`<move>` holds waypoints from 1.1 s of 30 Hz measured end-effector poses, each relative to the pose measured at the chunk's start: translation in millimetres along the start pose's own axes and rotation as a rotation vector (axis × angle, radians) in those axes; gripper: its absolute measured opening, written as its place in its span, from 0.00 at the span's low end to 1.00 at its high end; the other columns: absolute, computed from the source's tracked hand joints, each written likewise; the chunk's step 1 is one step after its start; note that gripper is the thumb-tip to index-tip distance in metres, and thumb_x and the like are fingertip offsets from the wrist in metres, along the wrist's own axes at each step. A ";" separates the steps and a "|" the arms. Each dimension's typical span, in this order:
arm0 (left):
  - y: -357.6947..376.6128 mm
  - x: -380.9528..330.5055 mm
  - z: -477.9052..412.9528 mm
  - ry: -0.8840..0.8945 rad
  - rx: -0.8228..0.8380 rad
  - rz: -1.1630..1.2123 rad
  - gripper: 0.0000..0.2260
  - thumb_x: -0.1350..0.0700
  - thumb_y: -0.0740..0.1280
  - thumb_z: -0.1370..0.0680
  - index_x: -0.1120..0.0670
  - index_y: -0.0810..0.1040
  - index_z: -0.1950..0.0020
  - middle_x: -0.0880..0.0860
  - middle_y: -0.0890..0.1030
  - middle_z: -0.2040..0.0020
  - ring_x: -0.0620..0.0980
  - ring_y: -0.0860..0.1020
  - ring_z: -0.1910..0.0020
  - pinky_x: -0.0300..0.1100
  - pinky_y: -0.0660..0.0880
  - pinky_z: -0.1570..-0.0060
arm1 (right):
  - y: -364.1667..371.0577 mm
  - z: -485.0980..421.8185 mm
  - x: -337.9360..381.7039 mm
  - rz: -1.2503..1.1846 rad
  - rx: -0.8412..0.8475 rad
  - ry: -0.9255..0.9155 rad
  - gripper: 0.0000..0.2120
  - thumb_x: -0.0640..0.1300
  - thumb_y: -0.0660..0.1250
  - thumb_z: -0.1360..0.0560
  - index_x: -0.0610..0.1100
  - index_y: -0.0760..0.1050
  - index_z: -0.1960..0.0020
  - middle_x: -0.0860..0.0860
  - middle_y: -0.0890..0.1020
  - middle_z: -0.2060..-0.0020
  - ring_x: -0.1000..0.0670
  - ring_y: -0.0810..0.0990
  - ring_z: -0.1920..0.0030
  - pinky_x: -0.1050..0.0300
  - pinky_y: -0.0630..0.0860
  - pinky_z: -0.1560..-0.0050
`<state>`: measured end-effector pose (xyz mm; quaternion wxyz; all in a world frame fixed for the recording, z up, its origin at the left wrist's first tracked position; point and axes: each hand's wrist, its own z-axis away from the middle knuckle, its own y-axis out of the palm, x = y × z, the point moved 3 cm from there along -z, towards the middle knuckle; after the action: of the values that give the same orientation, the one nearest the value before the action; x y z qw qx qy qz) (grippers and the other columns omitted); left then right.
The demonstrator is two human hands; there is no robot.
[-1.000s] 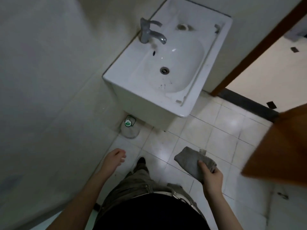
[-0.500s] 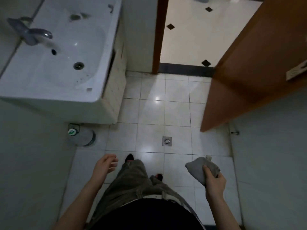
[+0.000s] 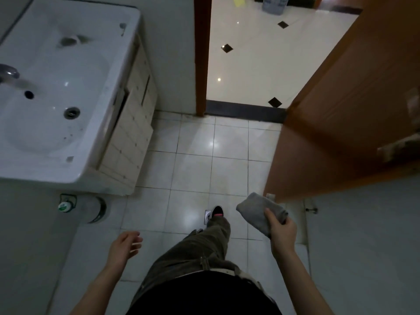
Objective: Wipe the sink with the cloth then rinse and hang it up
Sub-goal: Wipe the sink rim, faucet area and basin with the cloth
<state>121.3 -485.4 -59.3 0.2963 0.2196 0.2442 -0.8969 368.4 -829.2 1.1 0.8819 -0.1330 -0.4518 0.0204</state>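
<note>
Cloth [image 3: 259, 212], grey and bunched, sits in my right hand [image 3: 281, 230], thumb and fingers clamped round one end, rest sticking out fwd over the floor tiles [image 3: 193, 169]. My left hand [image 3: 123, 246] hangs loose w/ fingers half curled, holding nothing. One shoe [image 3: 217, 211] steps fwd. Further off, left: a plastic bottle [image 3: 84, 209] lying under the white sink [image 3: 56, 105], drain [image 3: 71, 112] and faucet [image 3: 9, 73] at the frame's edge. Beyond: open wooden door [image 3: 341, 114], bright hallway. Risk, as I judge it: glossy tiles may be slick mid-stride; loose cloth end could snag the door edge.
</note>
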 end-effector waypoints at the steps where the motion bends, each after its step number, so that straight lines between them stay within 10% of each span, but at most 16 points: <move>1: 16.5 -13.8 -4.4 -0.005 0.009 0.018 0.10 0.61 0.61 0.19 0.66 0.77 0.43 0.66 0.80 0.48 0.60 0.79 0.53 0.50 0.75 0.48 | 1.5 -15.0 12.0 0.032 0.007 -0.002 0.07 0.40 0.72 0.26 0.42 0.78 0.49 0.42 0.83 0.52 0.44 0.83 0.53 0.48 0.80 0.51; 17: 170.9 -283.5 -46.5 0.199 -0.037 0.297 0.07 0.61 0.61 0.19 0.59 0.79 0.50 0.58 0.81 0.53 0.54 0.80 0.55 0.47 0.76 0.50 | 109.5 -250.8 252.1 0.313 0.251 -0.071 0.13 0.39 0.69 0.25 0.40 0.76 0.41 0.43 0.80 0.48 0.43 0.78 0.49 0.46 0.76 0.45; 26: 214.6 -304.1 -50.5 -0.104 -0.418 0.617 0.07 0.61 0.62 0.19 0.62 0.79 0.47 0.62 0.81 0.49 0.58 0.79 0.52 0.53 0.75 0.43 | 283.8 -341.6 369.9 0.625 0.667 -0.255 0.05 0.42 0.70 0.26 0.41 0.76 0.57 0.40 0.82 0.57 0.46 0.78 0.61 0.51 0.76 0.57; 33: 239.3 -305.2 -33.7 -0.273 -0.667 0.876 0.07 0.61 0.62 0.19 0.62 0.78 0.48 0.62 0.81 0.49 0.60 0.79 0.51 0.52 0.75 0.44 | 405.9 -330.2 406.1 0.819 0.999 -0.368 0.05 0.39 0.68 0.25 0.48 0.77 0.59 0.49 0.81 0.59 0.39 0.80 0.50 0.42 0.77 0.43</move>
<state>504.7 -505.5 4.9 0.7228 0.0768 0.3597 -0.5850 907.4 -445.9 36.1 0.6670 0.1360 -0.4441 0.5826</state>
